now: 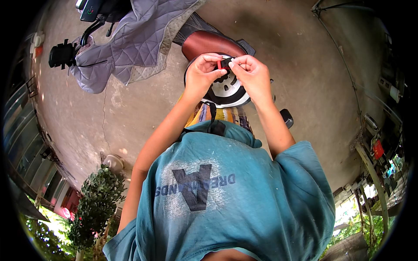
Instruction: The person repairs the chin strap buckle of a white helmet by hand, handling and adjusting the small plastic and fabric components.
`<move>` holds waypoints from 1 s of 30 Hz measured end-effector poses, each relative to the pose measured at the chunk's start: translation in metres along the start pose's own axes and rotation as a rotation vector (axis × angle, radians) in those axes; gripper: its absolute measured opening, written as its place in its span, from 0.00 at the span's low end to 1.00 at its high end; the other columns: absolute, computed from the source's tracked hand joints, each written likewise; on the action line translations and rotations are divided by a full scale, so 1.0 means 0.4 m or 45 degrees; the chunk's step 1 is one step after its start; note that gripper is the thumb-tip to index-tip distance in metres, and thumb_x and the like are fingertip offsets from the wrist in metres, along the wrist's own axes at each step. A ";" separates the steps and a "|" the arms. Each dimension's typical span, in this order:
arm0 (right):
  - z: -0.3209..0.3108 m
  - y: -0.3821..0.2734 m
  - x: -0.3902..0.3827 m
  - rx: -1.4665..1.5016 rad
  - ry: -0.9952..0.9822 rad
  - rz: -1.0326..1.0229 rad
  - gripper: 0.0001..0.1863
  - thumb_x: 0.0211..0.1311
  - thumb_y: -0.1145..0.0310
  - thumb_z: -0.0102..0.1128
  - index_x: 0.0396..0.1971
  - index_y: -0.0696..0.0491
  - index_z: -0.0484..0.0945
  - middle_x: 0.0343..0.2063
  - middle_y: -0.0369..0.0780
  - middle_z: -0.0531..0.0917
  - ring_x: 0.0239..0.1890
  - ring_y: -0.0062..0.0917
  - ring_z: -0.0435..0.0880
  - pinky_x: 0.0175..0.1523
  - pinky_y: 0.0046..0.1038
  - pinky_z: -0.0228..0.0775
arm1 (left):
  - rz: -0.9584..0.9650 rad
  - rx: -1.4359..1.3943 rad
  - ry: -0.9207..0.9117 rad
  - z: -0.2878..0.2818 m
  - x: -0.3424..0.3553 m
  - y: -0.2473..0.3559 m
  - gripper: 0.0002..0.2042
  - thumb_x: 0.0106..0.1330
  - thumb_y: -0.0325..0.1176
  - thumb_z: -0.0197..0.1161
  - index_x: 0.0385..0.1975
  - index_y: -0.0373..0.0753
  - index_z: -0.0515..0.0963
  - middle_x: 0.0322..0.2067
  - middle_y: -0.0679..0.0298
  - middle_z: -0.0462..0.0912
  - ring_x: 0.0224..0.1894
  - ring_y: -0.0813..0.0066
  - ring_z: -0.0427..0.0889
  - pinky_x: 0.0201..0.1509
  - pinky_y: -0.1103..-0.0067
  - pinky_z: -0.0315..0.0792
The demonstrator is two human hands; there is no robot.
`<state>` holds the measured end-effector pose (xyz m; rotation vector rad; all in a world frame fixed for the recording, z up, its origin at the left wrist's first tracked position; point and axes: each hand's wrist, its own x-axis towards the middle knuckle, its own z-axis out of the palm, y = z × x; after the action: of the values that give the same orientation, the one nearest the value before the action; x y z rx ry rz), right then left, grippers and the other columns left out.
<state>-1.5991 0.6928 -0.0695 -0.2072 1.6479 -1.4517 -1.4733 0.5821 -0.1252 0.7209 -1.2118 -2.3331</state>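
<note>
Over the upturned white helmet (223, 90), my left hand (201, 75) and my right hand (255, 76) pinch a small red-and-black buckle (224, 64) between fingertips. Beyond the helmet sits a reddish-brown scooter seat (209, 43); left of the helmet hangs a grey quilted cover (126, 50).

I see the small part (224, 64) between the left hand (202, 78) and right hand (253, 75), above the helmet (223, 101). Seat (211, 42) sits just beyond the helmet on the far side, cover (130, 48) far left of it, next to the handlebar (92, 33). Plant (96, 195) is near left, out past the left forearm (159, 141).
</note>
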 end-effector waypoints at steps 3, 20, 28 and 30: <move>0.013 -0.013 -0.013 -0.039 -0.008 0.016 0.03 0.61 0.73 0.64 0.31 0.57 0.81 0.22 0.31 0.82 0.23 0.08 0.75 0.29 0.14 0.64 | 0.020 -0.008 -0.023 -0.006 0.000 0.005 0.17 0.53 0.10 0.67 0.41 0.34 0.75 0.51 0.58 0.76 0.52 0.74 0.78 0.56 0.77 0.76; 0.060 0.046 -0.006 -0.052 0.143 -0.205 0.04 0.58 0.74 0.66 0.31 0.58 0.82 0.24 0.34 0.84 0.27 0.11 0.79 0.32 0.18 0.70 | -0.223 -0.305 0.067 -0.034 -0.025 0.006 0.14 0.61 0.15 0.63 0.44 0.37 0.75 0.51 0.59 0.79 0.52 0.74 0.79 0.60 0.77 0.74; 0.090 0.039 -0.013 -0.402 0.220 -0.222 0.04 0.55 0.71 0.68 0.30 0.53 0.83 0.24 0.36 0.86 0.24 0.18 0.82 0.31 0.21 0.71 | -0.317 -0.344 0.067 -0.039 -0.020 0.003 0.17 0.63 0.18 0.63 0.51 0.37 0.75 0.49 0.64 0.80 0.53 0.76 0.77 0.62 0.79 0.69; 0.099 0.048 -0.010 -0.456 0.280 -0.304 0.04 0.54 0.70 0.69 0.29 0.52 0.83 0.24 0.36 0.85 0.23 0.22 0.82 0.31 0.23 0.71 | -0.336 -0.299 0.085 -0.030 -0.018 0.012 0.16 0.63 0.16 0.62 0.50 0.36 0.76 0.49 0.63 0.80 0.52 0.76 0.78 0.61 0.78 0.71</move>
<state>-1.5611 0.6731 -0.0799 -0.4724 2.1187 -1.3790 -1.4597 0.5761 -0.1255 0.9128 -0.8368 -2.5841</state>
